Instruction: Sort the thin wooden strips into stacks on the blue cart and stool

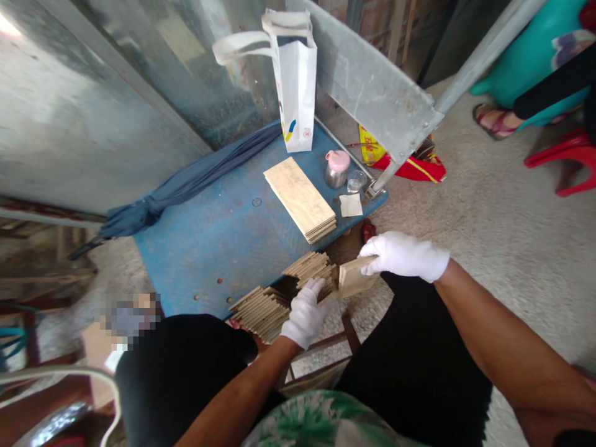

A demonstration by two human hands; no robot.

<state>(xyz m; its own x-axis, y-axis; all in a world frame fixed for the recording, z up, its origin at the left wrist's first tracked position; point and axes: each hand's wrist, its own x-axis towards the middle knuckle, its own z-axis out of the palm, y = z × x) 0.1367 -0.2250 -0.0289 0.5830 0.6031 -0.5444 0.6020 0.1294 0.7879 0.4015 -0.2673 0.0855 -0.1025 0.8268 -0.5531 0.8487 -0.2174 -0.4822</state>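
Right hand (395, 256) clamped on boards (357, 278) just off the table (209, 248); left hand (305, 316) apart from it, touching slats (261, 313) (gripping? I can't tell). Boards look light, stiff, perhaps splintery; I'd pinch opposite edges.

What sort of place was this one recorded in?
Probably a small, makeshift workshop or work corner. The signs are the stack of thin boards on a blue table, the white-gloved right hand holding more boards, and the rough, concrete-looking floor.
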